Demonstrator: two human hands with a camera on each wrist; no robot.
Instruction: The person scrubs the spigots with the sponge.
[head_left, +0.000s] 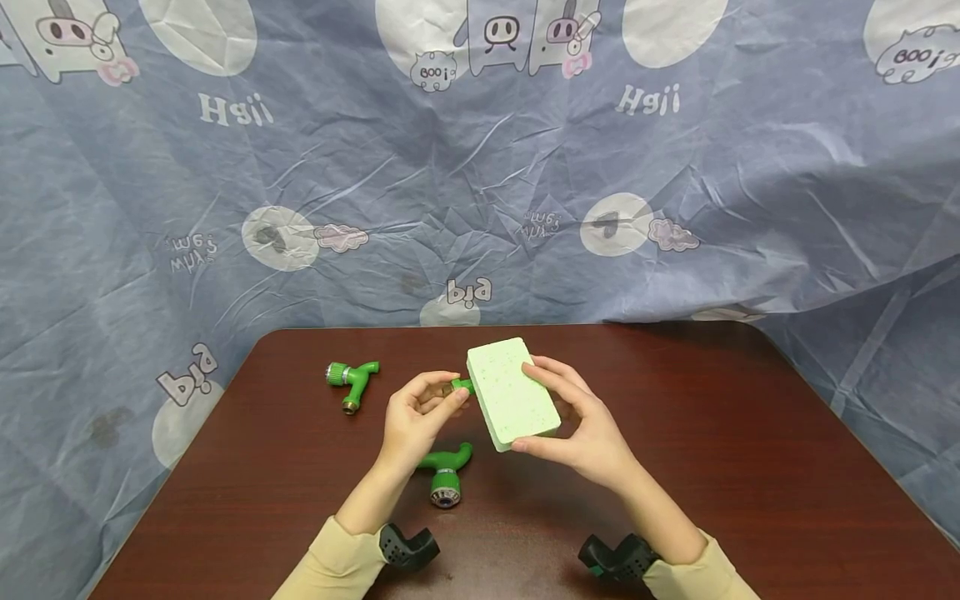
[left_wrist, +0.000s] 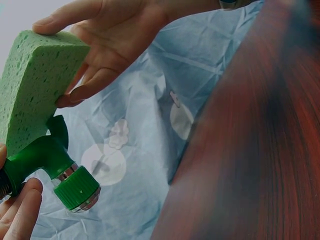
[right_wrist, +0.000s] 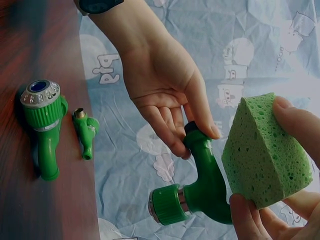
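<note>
My left hand (head_left: 415, 422) pinches a green tap (right_wrist: 209, 187) by its inlet end, above the table. In the head view most of this tap is hidden behind a pale green sponge (head_left: 513, 392). My right hand (head_left: 588, 425) grips the sponge by its edges, thumb on the near side and fingers on the far side. The left wrist view shows the sponge right beside the held tap's body; whether they touch, I cannot tell. The tap's ribbed knob (left_wrist: 76, 189) with its silver ring points away from the sponge.
Two more green taps lie on the dark brown table (head_left: 750, 467): one tap (head_left: 358, 383) at the back left, another tap (head_left: 446, 477) nearer, by my left forearm. A blue-grey printed sheet (head_left: 450, 167) hangs behind the table. Each wrist wears a black band.
</note>
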